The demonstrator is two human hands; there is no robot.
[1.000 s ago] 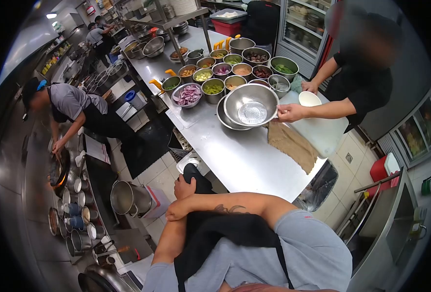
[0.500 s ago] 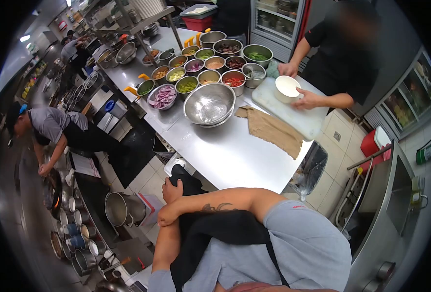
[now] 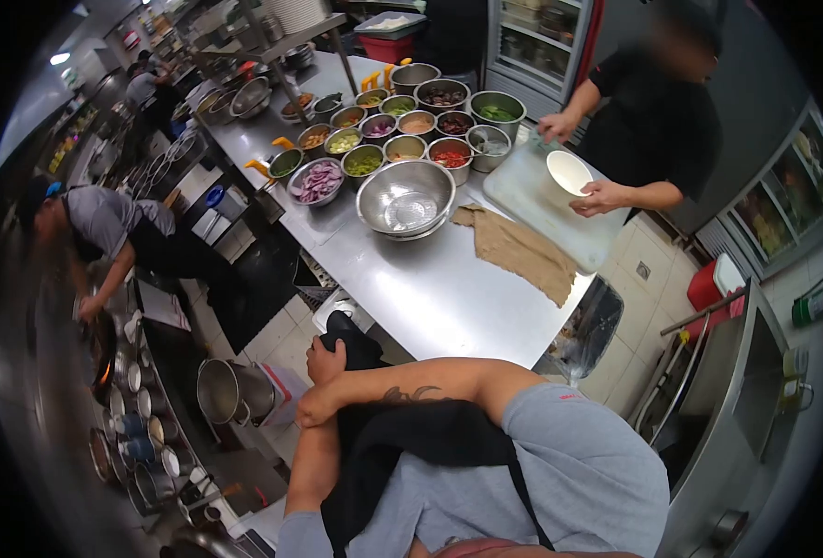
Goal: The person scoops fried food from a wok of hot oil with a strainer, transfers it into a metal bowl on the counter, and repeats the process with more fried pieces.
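My right hand (image 3: 318, 405) is closed around my left forearm (image 3: 313, 460), with the right arm crossed in front of my body. Beyond it, my left hand (image 3: 326, 361) has its thumb and a finger apart, beside a black shape (image 3: 354, 346) that may be my leg or shoe. It seems to hold nothing; part of it is hidden. Ahead stands the steel table (image 3: 421, 302) with a perforated steel bowl (image 3: 405, 197), a brown cloth (image 3: 514, 253) and a white cutting board (image 3: 514, 200). Across the table, a co-worker holds a white bowl (image 3: 570, 174) in one hand.
Several steel pots of chopped food crowd the table, with sliced red onion (image 3: 317, 182) nearest. A lined bin (image 3: 590, 330) stands by the table's corner. On the left, another cook (image 3: 114, 223) leans over the stove. A large pot (image 3: 224, 391) sits below.
The co-worker has tilted the white bowl and moved it right, one hand now off it and over a greenish cloth. My arms stay crossed. The view has shifted slightly.
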